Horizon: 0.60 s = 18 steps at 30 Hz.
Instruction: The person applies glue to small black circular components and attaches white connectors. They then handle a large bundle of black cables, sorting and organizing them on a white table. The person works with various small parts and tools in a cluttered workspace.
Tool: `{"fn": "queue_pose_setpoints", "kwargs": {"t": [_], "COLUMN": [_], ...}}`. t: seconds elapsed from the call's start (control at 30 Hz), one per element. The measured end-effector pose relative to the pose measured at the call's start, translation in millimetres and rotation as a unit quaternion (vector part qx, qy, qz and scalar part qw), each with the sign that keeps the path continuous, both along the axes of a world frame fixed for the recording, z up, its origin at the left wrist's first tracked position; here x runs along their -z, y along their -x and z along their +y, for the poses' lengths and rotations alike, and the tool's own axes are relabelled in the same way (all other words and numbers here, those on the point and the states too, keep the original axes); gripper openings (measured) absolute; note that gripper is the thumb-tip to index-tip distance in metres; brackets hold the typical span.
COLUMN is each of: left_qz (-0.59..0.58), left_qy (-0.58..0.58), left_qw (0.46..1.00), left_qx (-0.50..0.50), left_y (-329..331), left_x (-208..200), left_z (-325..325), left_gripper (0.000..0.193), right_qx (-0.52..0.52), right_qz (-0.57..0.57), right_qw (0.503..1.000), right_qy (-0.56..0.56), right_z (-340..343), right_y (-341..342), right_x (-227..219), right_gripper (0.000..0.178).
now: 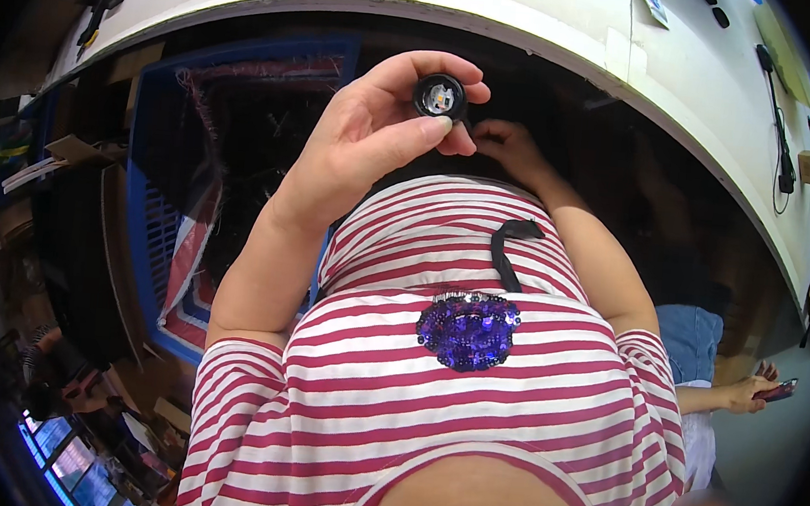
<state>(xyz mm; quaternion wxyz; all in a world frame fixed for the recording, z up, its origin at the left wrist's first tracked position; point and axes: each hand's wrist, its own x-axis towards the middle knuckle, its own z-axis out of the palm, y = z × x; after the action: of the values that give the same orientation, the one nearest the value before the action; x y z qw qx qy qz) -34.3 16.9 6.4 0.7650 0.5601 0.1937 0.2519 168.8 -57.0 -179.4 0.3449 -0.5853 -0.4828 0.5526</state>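
Note:
Up in front of me, my left hand [362, 131] grips a small round black flashlight head [439, 98] between thumb and fingers. Its clear front faces up and shows a yellowish LED-like spot inside. My right hand [513, 152] is close behind it, lower and to the right, with the fingers curled in. Its fingertips are partly hidden behind the left hand, and whatever they pinch cannot be made out. A black strap-like strip [510, 252] lies against my striped shirt.
A white table [396, 0] curves across the far side. At my left stands a blue plastic crate [160, 167] with a cloth lining and dark contents. A black corded device [782, 121] lies on the table's right. Another person's hand [746, 394] holds a phone at the right.

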Motion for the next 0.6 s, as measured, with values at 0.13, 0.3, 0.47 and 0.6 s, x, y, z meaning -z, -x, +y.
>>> {"fn": "queue_pose_setpoints", "kwargs": {"t": [0.13, 0.3, 0.47, 0.6], "left_qz": [-0.009, 0.0, 0.003, 0.011], "left_qy": [0.044, 0.058, 0.056, 0.034], "left_qw": [0.998, 0.997, 0.997, 0.998], "left_qx": [0.031, 0.048, 0.06, 0.06], "left_y": [0.5, -1.1, 0.4, 0.9], "left_x": [2.8, 4.0, 4.5, 6.7], "left_z": [1.8, 3.0, 3.7, 4.8], "left_gripper": [0.043, 0.042, 0.039, 0.035], "right_qx": [-0.028, 0.005, 0.005, -0.012], "right_qz": [-0.031, 0.016, 0.014, 0.018], "right_qw": [0.999, 1.0, 1.0, 1.0], "right_qy": [-0.016, -0.025, -0.017, -0.015], "right_z": [2.0, -0.4, 0.2, 1.1], "right_y": [-0.2, 3.3, 1.8, -0.1], "right_x": [0.0, 7.0, 9.6, 13.9], "right_gripper": [0.014, 0.011, 0.013, 0.015]}}
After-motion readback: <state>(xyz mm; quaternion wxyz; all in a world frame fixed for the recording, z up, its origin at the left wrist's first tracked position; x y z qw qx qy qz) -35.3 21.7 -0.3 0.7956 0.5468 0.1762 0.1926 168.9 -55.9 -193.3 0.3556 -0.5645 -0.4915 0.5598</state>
